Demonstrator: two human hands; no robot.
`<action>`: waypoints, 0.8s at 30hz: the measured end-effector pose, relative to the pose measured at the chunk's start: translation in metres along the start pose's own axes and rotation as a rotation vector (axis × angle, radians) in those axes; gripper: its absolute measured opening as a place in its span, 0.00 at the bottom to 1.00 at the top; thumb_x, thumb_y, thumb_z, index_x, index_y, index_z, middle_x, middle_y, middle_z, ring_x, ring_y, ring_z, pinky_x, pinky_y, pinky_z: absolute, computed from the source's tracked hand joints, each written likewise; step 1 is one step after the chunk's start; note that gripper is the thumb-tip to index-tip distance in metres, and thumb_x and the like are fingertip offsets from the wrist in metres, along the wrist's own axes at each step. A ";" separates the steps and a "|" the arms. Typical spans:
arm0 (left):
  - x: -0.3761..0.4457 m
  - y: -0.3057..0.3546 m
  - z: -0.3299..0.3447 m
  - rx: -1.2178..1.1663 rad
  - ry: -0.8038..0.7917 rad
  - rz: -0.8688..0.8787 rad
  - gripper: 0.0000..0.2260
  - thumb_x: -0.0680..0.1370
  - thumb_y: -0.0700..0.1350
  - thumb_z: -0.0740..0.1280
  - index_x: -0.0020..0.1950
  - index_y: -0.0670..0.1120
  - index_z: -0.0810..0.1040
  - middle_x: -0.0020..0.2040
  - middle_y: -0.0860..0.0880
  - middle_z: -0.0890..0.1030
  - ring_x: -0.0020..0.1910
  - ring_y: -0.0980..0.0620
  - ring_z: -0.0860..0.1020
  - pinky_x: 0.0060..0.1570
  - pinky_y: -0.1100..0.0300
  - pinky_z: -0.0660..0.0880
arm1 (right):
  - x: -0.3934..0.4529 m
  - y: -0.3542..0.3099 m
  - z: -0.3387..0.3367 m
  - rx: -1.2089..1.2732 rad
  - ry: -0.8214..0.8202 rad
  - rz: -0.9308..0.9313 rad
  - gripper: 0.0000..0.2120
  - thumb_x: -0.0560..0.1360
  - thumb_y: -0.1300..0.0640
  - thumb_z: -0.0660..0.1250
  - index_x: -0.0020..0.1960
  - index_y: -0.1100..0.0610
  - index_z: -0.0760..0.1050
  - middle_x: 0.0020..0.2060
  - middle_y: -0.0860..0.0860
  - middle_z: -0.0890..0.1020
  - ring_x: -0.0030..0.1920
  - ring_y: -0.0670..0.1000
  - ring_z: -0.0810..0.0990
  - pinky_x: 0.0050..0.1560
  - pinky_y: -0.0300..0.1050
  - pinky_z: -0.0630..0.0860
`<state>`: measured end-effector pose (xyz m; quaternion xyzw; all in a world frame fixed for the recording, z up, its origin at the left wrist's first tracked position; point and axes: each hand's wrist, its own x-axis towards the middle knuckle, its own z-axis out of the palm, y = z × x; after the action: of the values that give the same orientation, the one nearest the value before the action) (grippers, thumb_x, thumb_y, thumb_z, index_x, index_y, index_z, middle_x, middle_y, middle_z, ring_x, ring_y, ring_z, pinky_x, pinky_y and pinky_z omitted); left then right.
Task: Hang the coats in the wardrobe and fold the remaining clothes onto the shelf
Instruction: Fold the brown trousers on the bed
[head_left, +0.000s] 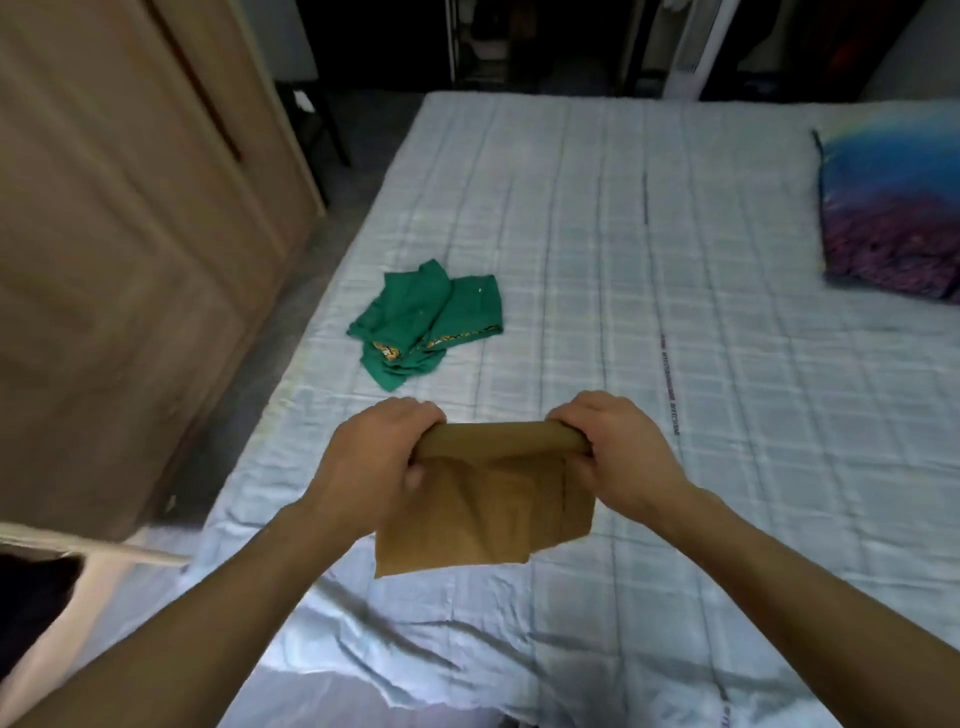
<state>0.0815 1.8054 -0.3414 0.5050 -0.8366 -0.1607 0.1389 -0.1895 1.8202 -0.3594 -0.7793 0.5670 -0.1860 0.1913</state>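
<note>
While green cloth (427, 325) is lying beyond left hand (382, 460), both it and right hand (615, 452) are gripping tan cloth (483, 512) ends above bed (675, 312).

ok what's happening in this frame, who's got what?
A person is standing at a bed folding clothes. Both hands, left hand and right hand, have a grip on the top edge of a folded tan cloth, holding it up just above the bedsheet. A green garment lies crumpled on the bed further ahead, untouched. A wooden wardrobe stands to the left, and a blue and purple pillow lies at the far right of the bed.
</note>
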 end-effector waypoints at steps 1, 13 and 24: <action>-0.011 0.004 -0.022 0.022 0.020 -0.018 0.17 0.63 0.43 0.64 0.52 0.47 0.80 0.45 0.48 0.80 0.45 0.45 0.78 0.42 0.47 0.76 | 0.001 -0.020 -0.011 -0.015 0.004 -0.030 0.12 0.72 0.62 0.69 0.53 0.54 0.82 0.46 0.52 0.82 0.47 0.55 0.78 0.50 0.53 0.75; -0.149 0.021 -0.204 0.126 0.402 -0.108 0.11 0.68 0.43 0.66 0.49 0.50 0.79 0.44 0.52 0.82 0.44 0.48 0.79 0.42 0.55 0.74 | 0.018 -0.215 -0.099 0.031 0.088 -0.389 0.09 0.72 0.63 0.74 0.51 0.55 0.82 0.41 0.49 0.83 0.40 0.50 0.81 0.42 0.47 0.77; -0.217 0.013 -0.265 0.121 0.430 -0.267 0.10 0.72 0.34 0.71 0.46 0.49 0.79 0.39 0.54 0.81 0.39 0.55 0.78 0.39 0.57 0.74 | 0.072 -0.286 -0.099 0.118 -0.112 -0.636 0.07 0.74 0.60 0.73 0.48 0.49 0.81 0.40 0.41 0.82 0.42 0.40 0.79 0.44 0.38 0.73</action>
<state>0.2733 1.9702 -0.1103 0.6409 -0.7219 -0.0163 0.2605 0.0130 1.8242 -0.1234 -0.9139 0.2719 -0.2262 0.1993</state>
